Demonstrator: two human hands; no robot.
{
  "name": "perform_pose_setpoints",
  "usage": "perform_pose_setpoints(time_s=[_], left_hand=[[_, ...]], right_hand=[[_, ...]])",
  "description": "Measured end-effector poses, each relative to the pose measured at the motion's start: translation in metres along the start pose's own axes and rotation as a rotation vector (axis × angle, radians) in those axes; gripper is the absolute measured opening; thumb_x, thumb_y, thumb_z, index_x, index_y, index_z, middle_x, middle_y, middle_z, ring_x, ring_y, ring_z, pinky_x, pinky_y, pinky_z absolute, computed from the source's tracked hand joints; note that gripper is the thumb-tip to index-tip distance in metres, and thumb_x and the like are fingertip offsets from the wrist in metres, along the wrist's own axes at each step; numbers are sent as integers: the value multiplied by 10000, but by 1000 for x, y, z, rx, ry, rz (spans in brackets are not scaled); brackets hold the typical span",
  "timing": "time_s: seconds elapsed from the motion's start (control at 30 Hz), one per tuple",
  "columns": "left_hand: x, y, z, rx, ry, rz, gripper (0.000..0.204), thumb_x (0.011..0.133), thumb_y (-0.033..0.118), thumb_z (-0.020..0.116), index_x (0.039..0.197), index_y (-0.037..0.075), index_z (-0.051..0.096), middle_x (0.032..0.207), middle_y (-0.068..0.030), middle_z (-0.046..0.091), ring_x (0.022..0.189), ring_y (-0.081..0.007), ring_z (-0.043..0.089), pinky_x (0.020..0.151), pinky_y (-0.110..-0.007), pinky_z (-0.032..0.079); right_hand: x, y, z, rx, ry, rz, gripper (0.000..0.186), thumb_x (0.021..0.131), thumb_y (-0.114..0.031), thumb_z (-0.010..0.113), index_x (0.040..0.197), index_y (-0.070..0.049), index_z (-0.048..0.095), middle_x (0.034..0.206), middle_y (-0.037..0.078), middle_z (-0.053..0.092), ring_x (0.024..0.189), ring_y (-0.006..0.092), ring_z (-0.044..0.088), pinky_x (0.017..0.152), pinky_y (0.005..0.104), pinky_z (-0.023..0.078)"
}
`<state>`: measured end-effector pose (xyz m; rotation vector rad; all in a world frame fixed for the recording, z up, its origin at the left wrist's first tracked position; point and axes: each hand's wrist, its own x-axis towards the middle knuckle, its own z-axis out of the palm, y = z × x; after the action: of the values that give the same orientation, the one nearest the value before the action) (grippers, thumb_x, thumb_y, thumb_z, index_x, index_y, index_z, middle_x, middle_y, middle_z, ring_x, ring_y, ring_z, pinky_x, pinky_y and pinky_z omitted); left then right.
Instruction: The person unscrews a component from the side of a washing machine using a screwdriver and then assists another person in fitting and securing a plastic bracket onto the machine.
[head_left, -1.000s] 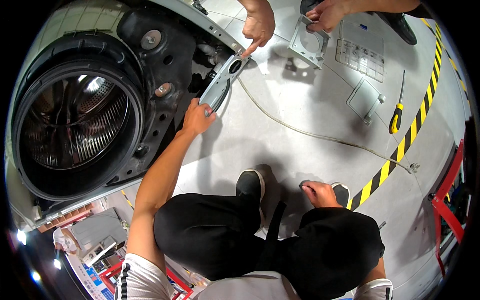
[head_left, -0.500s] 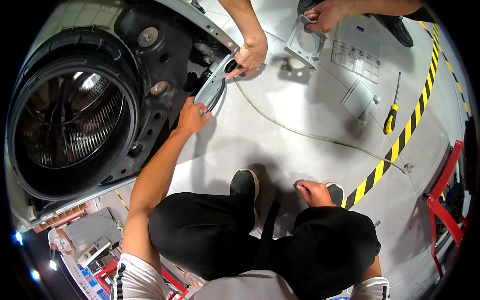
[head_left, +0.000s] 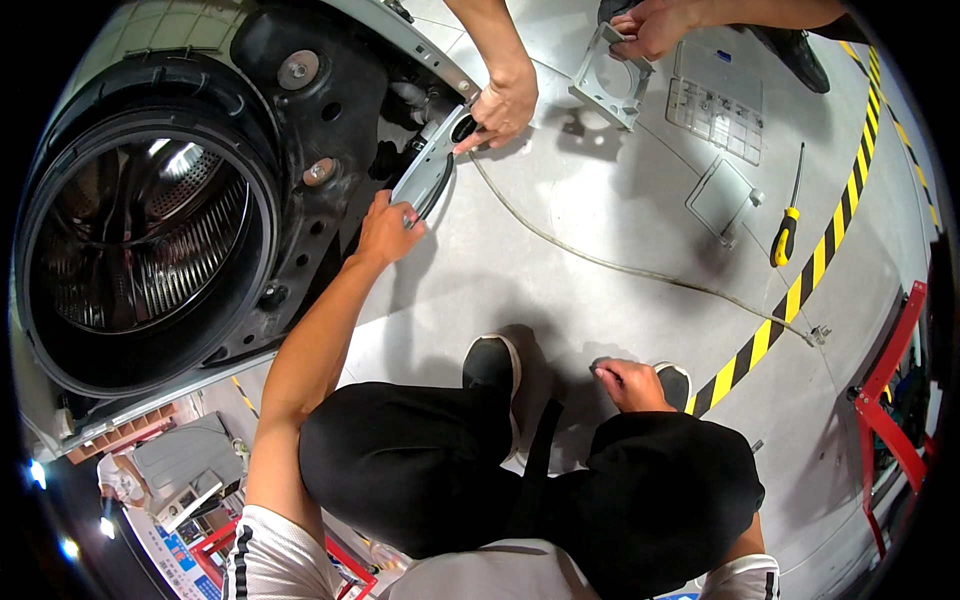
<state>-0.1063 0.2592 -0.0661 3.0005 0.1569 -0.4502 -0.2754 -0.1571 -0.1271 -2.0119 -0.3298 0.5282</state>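
At the front edge of an opened washing machine, my left hand is closed on the lower end of a narrow grey bracket. A black hose or cable runs along the bracket's outer side. Another person's hand touches the bracket's upper end, by a dark round opening. My right hand rests at my right knee with its fingers curled. Something small and dark shows at its fingertips, too small to name.
The co-worker's other hand holds a grey frame with a round hole. On the floor lie a clear parts case, a square frame, a yellow-black screwdriver and a pale cable. Striped tape curves at right, before a red stand.
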Motion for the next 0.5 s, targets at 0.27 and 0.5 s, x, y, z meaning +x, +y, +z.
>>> perform_pose_setpoints(time_s=[0.27,0.5], left_hand=[[0,-2,1,13,-7,-5,247,730,271,675,897,90,654,1258,-253,409,1155,-403,444,972,-407,378],[0,-1,0,1,-8,1,240,737,268,673,897,91,651,1260,-251,407,1157,-405,442,973,-407,379]], right_hand=[[0,-1,0,-1,-1,11,117,839,-161,604,883,-57,637,746,157,634,677,337,620,600,385,489],[0,0,1,-12,-1,6,118,839,-164,604,885,-61,639,749,153,633,676,337,618,599,385,488]])
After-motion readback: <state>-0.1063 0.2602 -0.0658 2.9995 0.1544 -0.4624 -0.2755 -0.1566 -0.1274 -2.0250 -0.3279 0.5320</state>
